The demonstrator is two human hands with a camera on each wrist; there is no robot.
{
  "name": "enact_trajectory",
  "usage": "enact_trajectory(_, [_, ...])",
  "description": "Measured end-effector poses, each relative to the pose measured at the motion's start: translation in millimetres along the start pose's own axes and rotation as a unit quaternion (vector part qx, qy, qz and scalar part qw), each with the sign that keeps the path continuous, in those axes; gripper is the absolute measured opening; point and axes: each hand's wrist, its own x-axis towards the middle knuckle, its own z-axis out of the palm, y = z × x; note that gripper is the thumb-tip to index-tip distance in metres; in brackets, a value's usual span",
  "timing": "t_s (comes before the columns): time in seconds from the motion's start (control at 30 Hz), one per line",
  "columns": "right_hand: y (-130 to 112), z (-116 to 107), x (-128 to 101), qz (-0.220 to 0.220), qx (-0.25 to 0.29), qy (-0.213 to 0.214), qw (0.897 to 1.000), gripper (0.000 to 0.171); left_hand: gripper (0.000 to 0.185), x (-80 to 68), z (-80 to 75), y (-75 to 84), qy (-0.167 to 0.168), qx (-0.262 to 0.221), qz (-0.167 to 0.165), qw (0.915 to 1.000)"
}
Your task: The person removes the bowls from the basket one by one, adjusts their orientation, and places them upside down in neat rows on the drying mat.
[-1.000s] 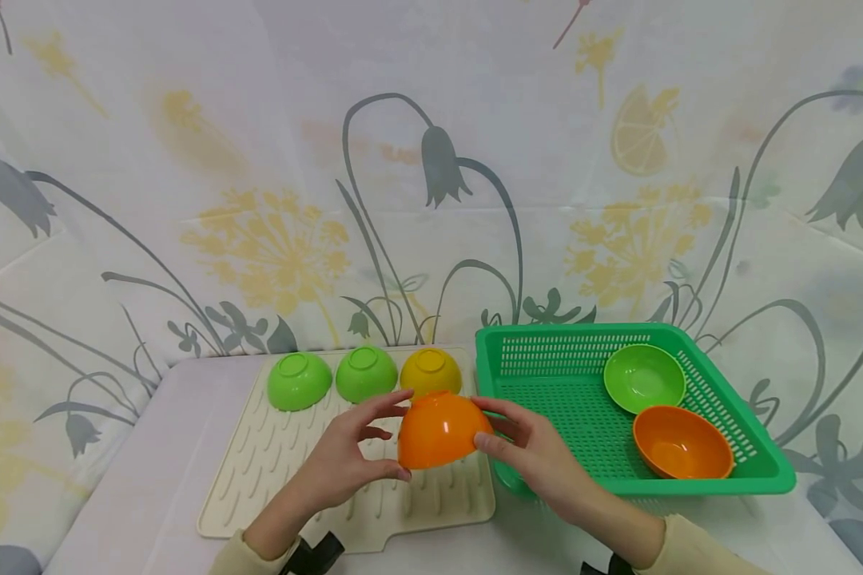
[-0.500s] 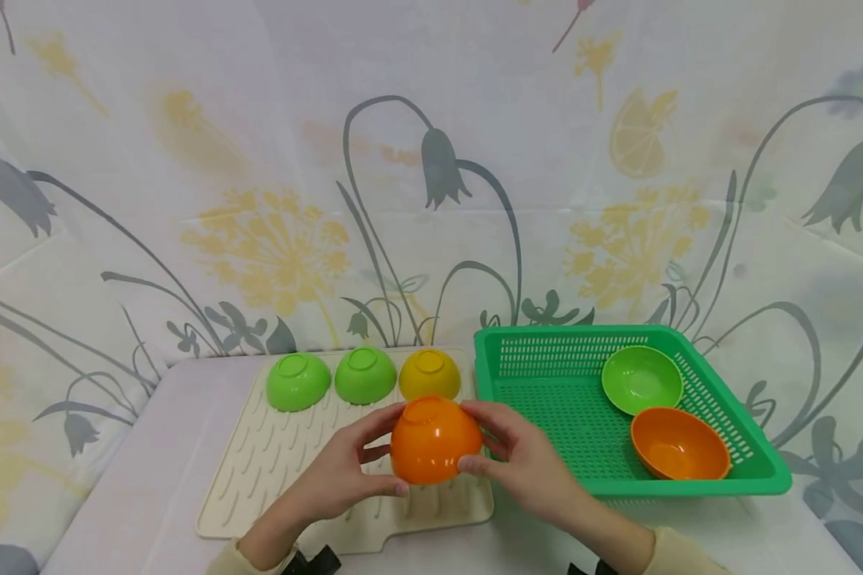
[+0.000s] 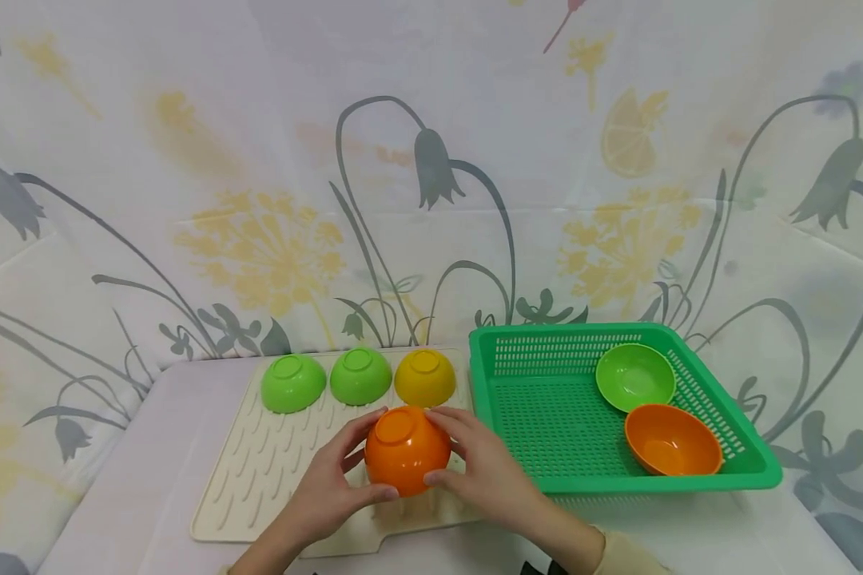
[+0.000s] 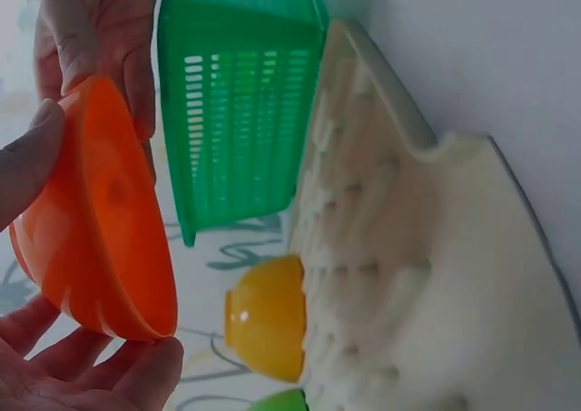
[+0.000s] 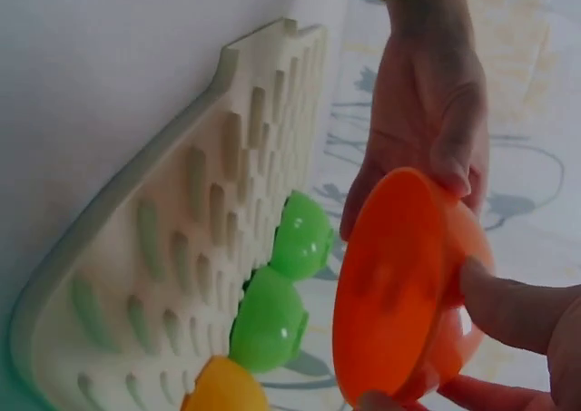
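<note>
An orange bowl (image 3: 407, 454) is held upside down between both hands, above the front part of a cream draining mat (image 3: 259, 463). My left hand (image 3: 331, 479) grips its left side, thumb low and fingers round the far side. On the opposite side my right hand (image 3: 482, 471) pinches the bowl the same way. The left wrist view shows the bowl's open rim (image 4: 127, 211) facing the mat, raised off it. Along the mat's back edge stand two green bowls (image 3: 292, 383) and a yellow bowl (image 3: 424, 378), all upside down.
To the right of the mat stands a green plastic basket (image 3: 532, 483) with slotted walls. Inside it, at the right end, lie a green bowl (image 3: 636, 378) and another orange bowl (image 3: 672, 441). A flower-printed cloth (image 3: 431, 239) hangs behind the table.
Both hands have carried the orange bowl left and a little toward the front, tilting its base more into view. The other bowls and the basket stay in place.
</note>
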Motion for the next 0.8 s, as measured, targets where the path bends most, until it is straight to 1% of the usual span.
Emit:
enact_trajectory(0.07, [-1,8,4,0.004,-0.016,0.002,1.000,0.066,0.085,-2.1,-3.9,-3.4,0.008,0.007,-0.001,0.9999])
enact_trajectory(0.13, [-1,18,8,0.011,-0.012,0.004,1.000,0.066,0.085,-4.4,-8.3,-6.8,0.015,0.019,0.009,0.9997])
enact_trajectory(0.2, [0,27,11,0.019,0.007,0.014,1.000,0.066,0.086,-6.4,-12.7,-10.7,0.025,0.031,0.017,0.9991])
enact_trajectory(0.27, [2,36,15,0.027,0.047,0.029,0.998,0.065,0.086,-7.5,-16.2,-14.9,0.035,0.042,0.018,0.9983])
enact_trajectory(0.37, [6,49,20,0.041,0.117,0.053,0.991,0.062,0.087,-8.4,-19.8,-21.3,0.051,0.057,0.013,0.9970])
enact_trajectory(0.47, [10,61,25,0.049,0.168,0.071,0.982,0.059,0.086,-9.3,-23.2,-26.1,0.063,0.074,0.008,0.9952])
enact_trajectory(0.57, [13,74,31,0.055,0.194,0.084,0.976,0.059,0.088,-10.5,-27.9,-29.5,0.076,0.095,-0.002,0.9926])
enact_trajectory(0.67, [13,84,38,0.074,0.201,0.094,0.972,0.057,0.088,-11.6,-32.9,-32.8,0.089,0.122,-0.005,0.9885])
enact_trajectory(0.8, [12,95,47,0.117,0.210,0.103,0.965,0.053,0.087,-10.8,-39.4,-37.1,0.110,0.172,0.014,0.9787])
